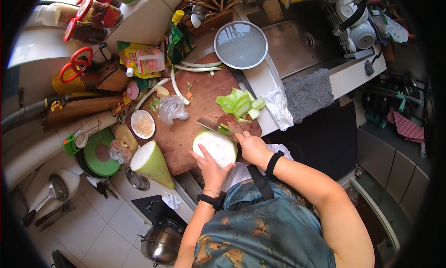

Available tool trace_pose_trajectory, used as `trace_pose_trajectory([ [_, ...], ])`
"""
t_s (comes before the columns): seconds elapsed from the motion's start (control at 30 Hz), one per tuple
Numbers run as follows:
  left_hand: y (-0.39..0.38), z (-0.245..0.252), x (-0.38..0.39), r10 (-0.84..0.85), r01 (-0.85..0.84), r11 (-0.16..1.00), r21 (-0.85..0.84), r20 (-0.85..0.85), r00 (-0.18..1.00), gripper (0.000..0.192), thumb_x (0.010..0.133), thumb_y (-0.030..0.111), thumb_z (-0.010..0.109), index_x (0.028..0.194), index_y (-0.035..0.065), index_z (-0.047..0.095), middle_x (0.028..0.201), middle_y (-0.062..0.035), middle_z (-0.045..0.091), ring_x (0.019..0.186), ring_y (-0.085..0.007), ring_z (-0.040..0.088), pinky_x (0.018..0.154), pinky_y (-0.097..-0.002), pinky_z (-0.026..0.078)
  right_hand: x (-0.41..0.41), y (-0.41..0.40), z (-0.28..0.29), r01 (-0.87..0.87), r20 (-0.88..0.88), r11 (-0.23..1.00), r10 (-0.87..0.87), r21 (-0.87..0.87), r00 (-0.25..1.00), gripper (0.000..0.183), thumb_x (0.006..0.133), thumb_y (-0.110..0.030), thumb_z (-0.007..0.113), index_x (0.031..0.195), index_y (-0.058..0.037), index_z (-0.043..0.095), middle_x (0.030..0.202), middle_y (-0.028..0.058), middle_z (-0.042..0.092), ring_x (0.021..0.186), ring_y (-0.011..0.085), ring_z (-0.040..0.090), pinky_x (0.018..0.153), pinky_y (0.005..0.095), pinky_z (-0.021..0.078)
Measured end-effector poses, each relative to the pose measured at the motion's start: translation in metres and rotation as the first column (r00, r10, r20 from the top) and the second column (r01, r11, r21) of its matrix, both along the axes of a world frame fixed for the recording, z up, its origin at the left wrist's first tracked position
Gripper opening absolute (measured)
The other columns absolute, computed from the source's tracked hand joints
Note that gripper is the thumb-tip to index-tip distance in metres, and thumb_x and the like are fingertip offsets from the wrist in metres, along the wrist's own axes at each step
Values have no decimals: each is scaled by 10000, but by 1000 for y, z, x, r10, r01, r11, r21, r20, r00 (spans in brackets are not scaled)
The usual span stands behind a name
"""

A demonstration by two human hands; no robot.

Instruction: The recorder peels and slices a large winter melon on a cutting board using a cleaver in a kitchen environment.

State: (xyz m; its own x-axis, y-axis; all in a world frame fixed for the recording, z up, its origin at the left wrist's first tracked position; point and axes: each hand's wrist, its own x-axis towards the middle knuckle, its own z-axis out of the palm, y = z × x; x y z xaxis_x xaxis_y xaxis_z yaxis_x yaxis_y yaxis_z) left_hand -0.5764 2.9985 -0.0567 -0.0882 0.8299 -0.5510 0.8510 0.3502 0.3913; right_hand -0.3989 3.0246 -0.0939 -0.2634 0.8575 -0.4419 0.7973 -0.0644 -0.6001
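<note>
My left hand [213,170] steadies a thick cut piece of pale-green gourd [215,146], its fingers spread over the white cut face. In my right hand [253,147] is the handle of a kitchen knife [210,124]. The blade lies along the far side of the gourd piece, against or close to its skin. A strip of green peel [225,129] shows beside the blade. Beyond the knife, several green peelings [239,103] are heaped on the wooden cutting board [200,104]. A tapered gourd piece [153,165] rests at the board's left edge, its white cut face turned up.
A white dish of chopped bits [143,124], a clear plastic bag [172,109] and scallion stalks [179,86] lie at the board's left and back. A bowl of cloudy water [240,45] stands behind, near the metal sink [292,41]. A grey cloth [309,95] hangs over the counter edge.
</note>
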Motion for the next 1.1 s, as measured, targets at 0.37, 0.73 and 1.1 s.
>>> trace_pose_trajectory([
  [0.37, -5, -5, -3, 6, -6, 1000, 20, -10, 1000, 1456, 501, 329, 949, 1544, 23, -20, 1489, -455, -93, 1394, -591, 156, 1124, -466, 310, 23, 1, -8, 213, -261, 976, -199, 30, 945, 321, 879, -65, 562, 1190, -23, 632, 970, 207, 632, 894, 397, 639, 772, 450, 536],
  [0.73, -5, -5, -4, -13, 14, 1000, 15, -35, 999, 1519, 485, 393, 955, 1540, 40, -80, 1490, -457, -94, 1409, -563, 168, 1125, -543, 274, 30, -16, 3, 142, -240, 990, -139, -6, 961, 344, 873, -63, 562, 1214, -36, 606, 977, 192, 625, 856, 398, 638, 757, 463, 532],
  [1.1, -5, -5, 1, 6, -4, 998, 58, -36, 999, 1449, 496, 346, 949, 1546, 25, 3, 1491, -457, -82, 1394, -590, 163, 1118, -477, 320, 12, -10, -8, 169, -173, 985, -172, -31, 970, 325, 862, -37, 507, 1165, -8, 621, 985, 233, 638, 854, 404, 653, 749, 470, 539],
])
